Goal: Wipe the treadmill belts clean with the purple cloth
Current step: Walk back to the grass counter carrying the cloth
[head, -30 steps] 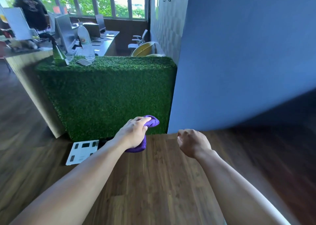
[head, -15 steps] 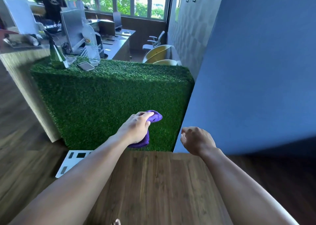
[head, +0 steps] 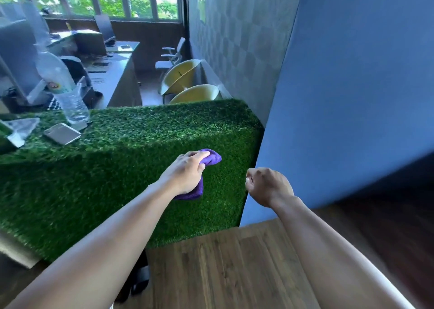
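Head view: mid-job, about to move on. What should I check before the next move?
1. Grip on cloth: ok, left hand holds it bunched.
2. Spare right hand: ok, curled, holding nothing.
3. Sight of treadmill belt: not ok, none visible.
4. Way ahead: not ok, grass counter and blue wall stand in front.
5. Cloth cleanliness: cannot tell.
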